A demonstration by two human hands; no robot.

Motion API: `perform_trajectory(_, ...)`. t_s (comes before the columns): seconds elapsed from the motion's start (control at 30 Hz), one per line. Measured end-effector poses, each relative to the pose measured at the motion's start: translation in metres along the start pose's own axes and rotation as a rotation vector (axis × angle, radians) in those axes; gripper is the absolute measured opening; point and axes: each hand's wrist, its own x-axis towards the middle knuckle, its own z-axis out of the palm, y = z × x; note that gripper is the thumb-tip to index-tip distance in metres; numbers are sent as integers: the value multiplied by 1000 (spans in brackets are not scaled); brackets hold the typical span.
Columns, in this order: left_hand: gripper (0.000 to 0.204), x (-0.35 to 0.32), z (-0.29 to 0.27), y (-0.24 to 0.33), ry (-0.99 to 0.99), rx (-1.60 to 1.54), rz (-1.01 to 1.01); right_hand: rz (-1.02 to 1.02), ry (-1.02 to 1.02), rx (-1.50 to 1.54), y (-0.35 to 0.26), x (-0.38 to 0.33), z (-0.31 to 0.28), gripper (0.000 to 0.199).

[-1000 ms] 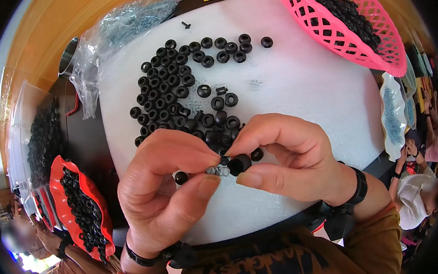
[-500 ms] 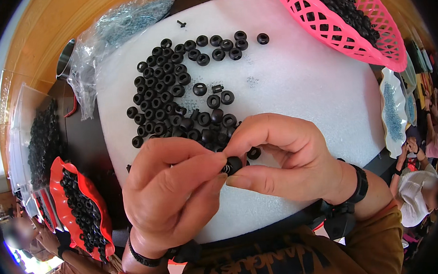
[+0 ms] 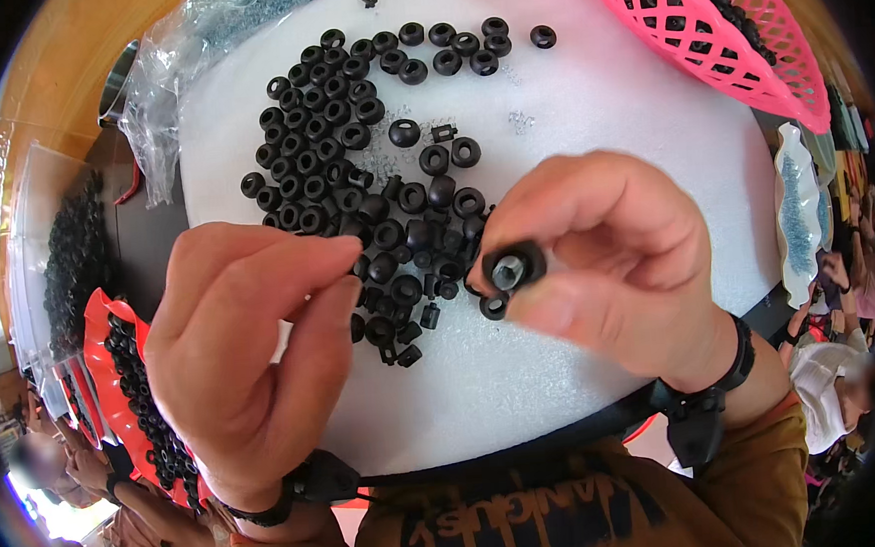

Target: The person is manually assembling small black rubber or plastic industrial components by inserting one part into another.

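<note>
My right hand pinches a round black cord-lock body between thumb and fingers, its opening facing up and a shiny metal spring showing inside. Apart from it, my left hand is bent into a loose pinch near the pile; anything between its fingertips is too small or hidden to make out. Many black cord-lock bodies lie on the white foam-covered table top beyond and between my hands. Small black plungers are mixed in at the near side. Tiny springs lie scattered mid-table.
A pink lattice basket of black parts stands far right, above a white wavy dish of springs. At left are a red wavy dish and a clear box with black parts. A clear bag lies far left. Other people sit at both sides.
My hands have drawn apart: the left moved left, away from the cord-lock body, while the right keeps it, turned so the spring faces up. The view has shifted slightly, uncovering more near parts.
</note>
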Motion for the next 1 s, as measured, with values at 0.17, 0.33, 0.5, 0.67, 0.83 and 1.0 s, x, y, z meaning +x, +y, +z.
perform_trajectory(0.17, 21, 2, -15, 2, -440, 130, 139, 154, 119, 116, -9, 3, -1, 28)
perform_trajectory(0.33, 26, -3, 3, 11, -543, 311, 165, 117, 39, 43, -5, -3, -2, 26)
perform_trajectory(0.5, 19, -12, 17, 9, -480, 383, 167, 116, 20, 62, -4, -2, 1, 26)
perform_trajectory(0.67, 17, -7, 19, 9, -484, 357, 152, 150, 10, 61, -7, -2, 1, 29)
perform_trajectory(0.83, 18, -8, 19, 8, -477, 325, 170, 169, 11, 58, -9, -2, 4, 30)
perform_trajectory(1.0, 21, -3, 14, 9, -406, 226, 179, 145, -25, 5, -8, -5, 2, 30)
